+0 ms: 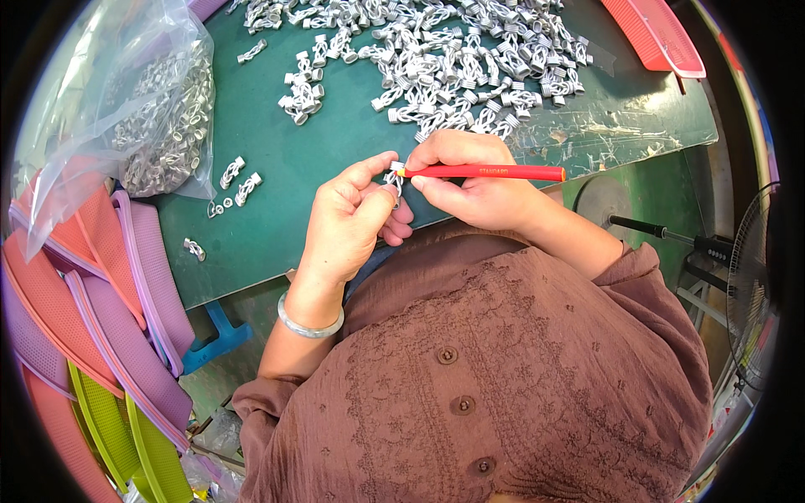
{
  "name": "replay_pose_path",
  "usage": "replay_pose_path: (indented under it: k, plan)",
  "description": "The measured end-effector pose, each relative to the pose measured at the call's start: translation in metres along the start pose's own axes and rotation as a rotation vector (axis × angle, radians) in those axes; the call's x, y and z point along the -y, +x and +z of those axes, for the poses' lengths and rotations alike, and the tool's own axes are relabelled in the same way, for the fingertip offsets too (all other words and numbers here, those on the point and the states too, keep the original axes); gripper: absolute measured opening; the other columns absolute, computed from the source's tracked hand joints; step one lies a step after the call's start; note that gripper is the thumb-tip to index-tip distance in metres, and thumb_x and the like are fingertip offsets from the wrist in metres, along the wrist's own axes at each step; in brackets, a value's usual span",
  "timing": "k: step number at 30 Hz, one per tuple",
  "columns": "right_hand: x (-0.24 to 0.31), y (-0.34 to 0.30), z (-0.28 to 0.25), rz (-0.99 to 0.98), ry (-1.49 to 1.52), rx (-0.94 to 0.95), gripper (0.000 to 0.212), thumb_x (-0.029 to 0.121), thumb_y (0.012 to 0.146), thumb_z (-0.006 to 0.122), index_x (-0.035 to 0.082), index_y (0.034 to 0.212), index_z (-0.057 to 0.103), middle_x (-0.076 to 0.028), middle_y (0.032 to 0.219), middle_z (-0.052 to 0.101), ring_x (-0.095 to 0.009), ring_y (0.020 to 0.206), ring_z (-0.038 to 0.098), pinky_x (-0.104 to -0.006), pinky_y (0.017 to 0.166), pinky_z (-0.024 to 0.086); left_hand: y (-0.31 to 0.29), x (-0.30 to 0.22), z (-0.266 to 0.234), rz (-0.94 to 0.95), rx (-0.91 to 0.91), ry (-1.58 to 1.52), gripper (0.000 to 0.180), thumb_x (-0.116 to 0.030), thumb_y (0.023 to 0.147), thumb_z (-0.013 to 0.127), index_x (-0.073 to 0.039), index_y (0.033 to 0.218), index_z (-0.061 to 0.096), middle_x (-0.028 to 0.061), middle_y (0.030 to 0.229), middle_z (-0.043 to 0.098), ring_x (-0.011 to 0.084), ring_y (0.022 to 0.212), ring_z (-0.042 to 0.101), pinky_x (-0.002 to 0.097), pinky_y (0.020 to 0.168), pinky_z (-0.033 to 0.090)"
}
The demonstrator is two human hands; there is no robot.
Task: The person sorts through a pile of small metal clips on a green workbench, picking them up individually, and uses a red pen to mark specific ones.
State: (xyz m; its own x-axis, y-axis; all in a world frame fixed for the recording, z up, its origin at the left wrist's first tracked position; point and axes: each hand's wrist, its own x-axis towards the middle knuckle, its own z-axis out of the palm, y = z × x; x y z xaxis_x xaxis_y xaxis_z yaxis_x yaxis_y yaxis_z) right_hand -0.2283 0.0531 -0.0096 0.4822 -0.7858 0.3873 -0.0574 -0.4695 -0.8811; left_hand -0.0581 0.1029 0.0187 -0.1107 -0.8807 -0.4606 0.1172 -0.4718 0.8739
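My left hand (pixel 348 214) pinches a small silver-grey twisted piece with a ribbed cap (pixel 396 173) between thumb and fingers, just above the table's near edge. My right hand (pixel 474 180) grips a slim red pen-shaped tool (pixel 524 173). Its yellowish end meets the capped end of the piece, where fingertips partly cover the contact. The red shaft points out to the right. Beyond my hands, a large heap of similar silver-grey pieces (pixel 470 67) spreads over the green table (pixel 277 193).
At the left stands a clear plastic bag (pixel 163 126) full of such pieces, with a few loose ones (pixel 247 189) beside it. Purple, orange and green baskets (pixel 109 327) crowd the lower left. A red tray (pixel 658 38) sits far right; a fan (pixel 750 268) stands at the right.
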Motion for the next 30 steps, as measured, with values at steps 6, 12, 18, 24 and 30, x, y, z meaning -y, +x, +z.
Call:
replay_pose_path:
  k: [6, 12, 18, 24, 30]
  plan:
    - [0.0015, 0.0004, -0.001, -0.001, -0.019, 0.011, 0.008, 0.004, 0.071, 0.059, 0.004, 0.079, 0.058, -0.008, 0.073, 0.06, -0.019, 0.064, 0.059, -0.0281, 0.056, 0.047, 0.0005, 0.0001, -0.0002, -0.002, 0.002, -0.003, 0.037, -0.006, 0.083, 0.048, 0.006, 0.118, 0.044, 0.0088, 0.069, 0.06, 0.0131, 0.053, 0.057, 0.0227, 0.047, 0.046]
    - [0.0035, 0.0007, -0.0059, 0.086, 0.099, 0.038, 0.007, 0.002, 0.072, 0.058, 0.002, 0.079, 0.058, -0.005, 0.074, 0.059, -0.013, 0.065, 0.056, -0.0252, 0.058, 0.044, 0.0, 0.0003, 0.0004, 0.008, -0.01, 0.008, 0.036, -0.006, 0.083, 0.047, 0.005, 0.117, 0.046, 0.0081, 0.068, 0.06, 0.0125, 0.052, 0.056, 0.0221, 0.046, 0.046]
    - [0.0035, -0.0005, -0.0094, 0.216, 0.338, -0.045, 0.007, -0.002, 0.075, 0.058, 0.0, 0.082, 0.056, -0.004, 0.08, 0.058, -0.009, 0.074, 0.052, -0.0228, 0.066, 0.042, -0.0008, -0.0011, 0.0035, 0.025, -0.025, 0.041, 0.034, -0.007, 0.083, 0.045, 0.005, 0.116, 0.047, 0.0068, 0.066, 0.06, 0.0111, 0.051, 0.056, 0.0209, 0.045, 0.046]
    - [0.0011, 0.0003, -0.0066, 0.115, 0.169, 0.016, 0.007, 0.002, 0.073, 0.059, 0.002, 0.08, 0.058, -0.005, 0.076, 0.059, -0.012, 0.068, 0.055, -0.0244, 0.061, 0.044, -0.0004, 0.0003, 0.0027, 0.03, -0.017, 0.022, 0.035, -0.007, 0.083, 0.047, 0.005, 0.116, 0.047, 0.0072, 0.067, 0.06, 0.0116, 0.052, 0.056, 0.0214, 0.046, 0.046]
    - [0.0017, -0.0002, -0.0013, -0.024, -0.001, 0.005, 0.009, 0.002, 0.07, 0.06, 0.003, 0.079, 0.059, -0.008, 0.075, 0.06, -0.019, 0.065, 0.059, -0.0274, 0.057, 0.048, -0.0006, -0.0004, 0.0013, 0.01, -0.013, 0.002, 0.036, -0.006, 0.083, 0.049, 0.005, 0.117, 0.045, 0.0083, 0.068, 0.06, 0.0124, 0.053, 0.056, 0.0223, 0.047, 0.046]
